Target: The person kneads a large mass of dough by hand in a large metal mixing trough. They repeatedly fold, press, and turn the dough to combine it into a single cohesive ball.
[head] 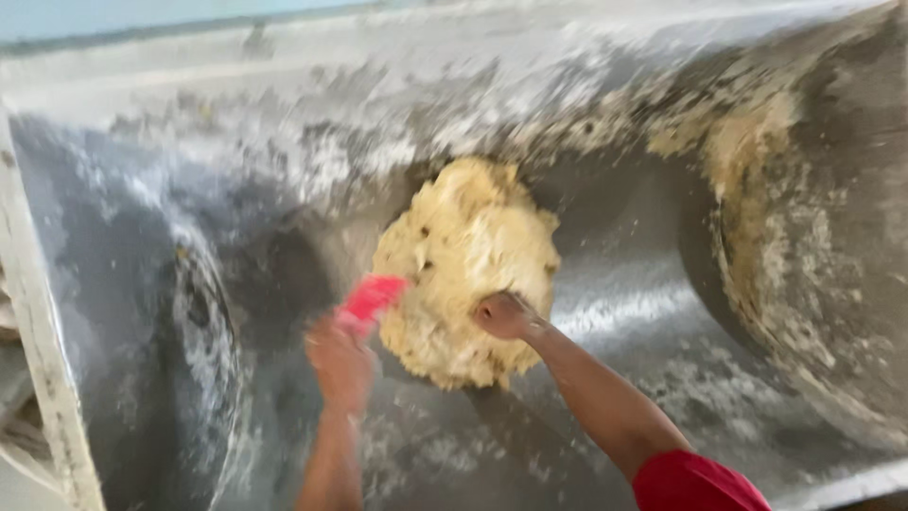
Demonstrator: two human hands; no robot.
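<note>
Scraping dough out of the mixer trough, roughly midway by my guess.
I'm gripping a red scraper [374, 296] in my left hand [340, 360], right hand [501, 315] pressing into the dough lump [463, 265] just above both hands; crusted residue [747, 189] remaining up right.

Head view: worn on the head, aimed down into a floured metal trough [662, 312].
Nearness: close, both forearms seen entering from the lower edge.
Sharpness: blurred throughout.
Shared ground: a single view only.
</note>
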